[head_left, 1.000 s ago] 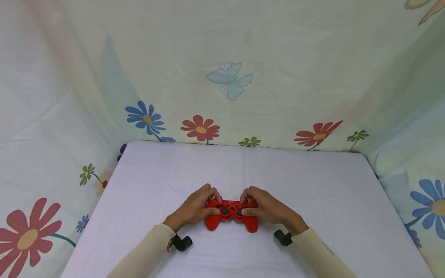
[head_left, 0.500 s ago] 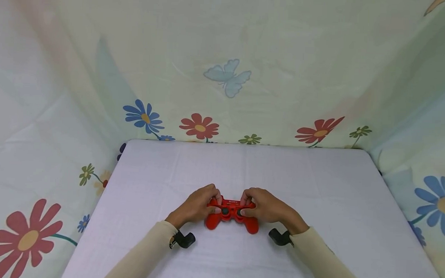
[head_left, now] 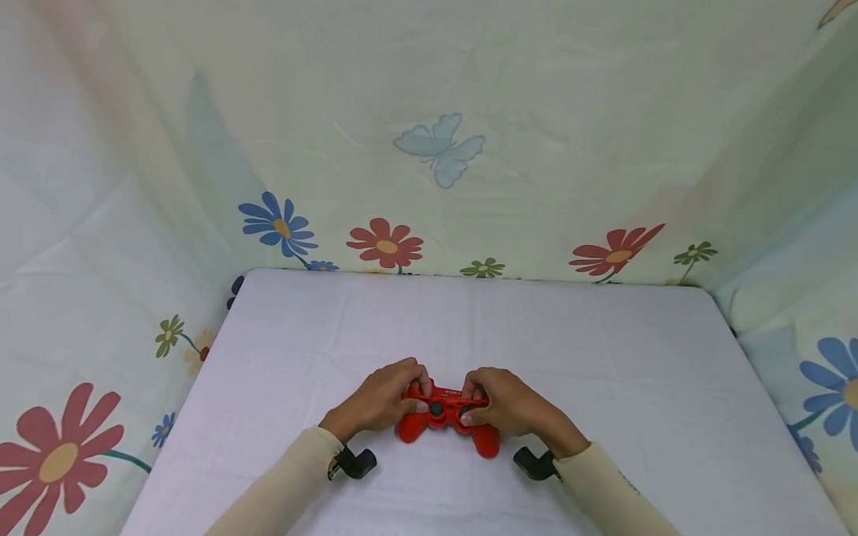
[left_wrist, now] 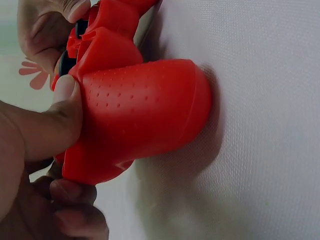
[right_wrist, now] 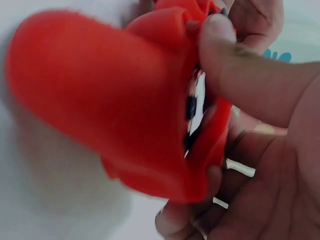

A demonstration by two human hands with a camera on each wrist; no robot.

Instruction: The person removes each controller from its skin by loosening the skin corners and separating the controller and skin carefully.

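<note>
A red game controller (head_left: 447, 403) with a rubbery cover (left_wrist: 135, 110) sits low over the table's middle, handles toward me. My left hand (head_left: 382, 394) grips its left side, the thumb on top near a black thumbstick (head_left: 436, 409) and fingers curled beneath. On the other side my right hand (head_left: 511, 401) pinches the cover's edge. In the right wrist view the red cover (right_wrist: 125, 90) gapes there, and white and black parts show through the gap. The right thumb (right_wrist: 250, 75) presses near the other thumbstick, mostly hidden. The left handle touches or nearly touches the cloth.
A white cloth covers the table (head_left: 328, 320). Behind it and at both sides hangs a curtain (head_left: 532, 145) printed with flowers and a butterfly. A black wrist camera mount (head_left: 354, 462) sits at my left cuff, another mount (head_left: 534, 463) at the right.
My right hand has shifted slightly left and toward me, and the controller's right side has tipped a little lower. The left hand stays nearly in place. The head view has moved slightly.
</note>
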